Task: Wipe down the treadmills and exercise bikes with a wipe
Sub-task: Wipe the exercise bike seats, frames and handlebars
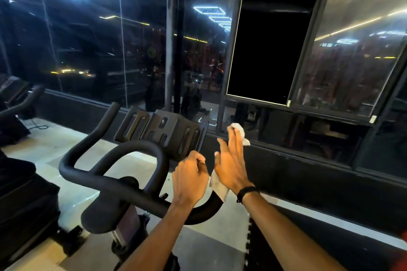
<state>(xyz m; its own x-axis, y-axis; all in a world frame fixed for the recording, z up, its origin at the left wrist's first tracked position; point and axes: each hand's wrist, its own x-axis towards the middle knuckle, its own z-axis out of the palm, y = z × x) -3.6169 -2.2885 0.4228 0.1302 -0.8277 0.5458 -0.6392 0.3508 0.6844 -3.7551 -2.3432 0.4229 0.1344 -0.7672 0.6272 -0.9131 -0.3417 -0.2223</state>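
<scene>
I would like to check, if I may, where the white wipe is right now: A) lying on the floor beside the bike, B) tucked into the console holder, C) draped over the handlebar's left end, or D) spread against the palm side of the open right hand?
D: the wipe shows white past the fingertips and below the palm of the right hand, above the handlebar.

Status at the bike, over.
Left hand curled beside white crumpled wipe, grip unclear. Right hand flat on it, fingers straight. Both over right end of black curved bike handlebar. No obstruction.
</scene>
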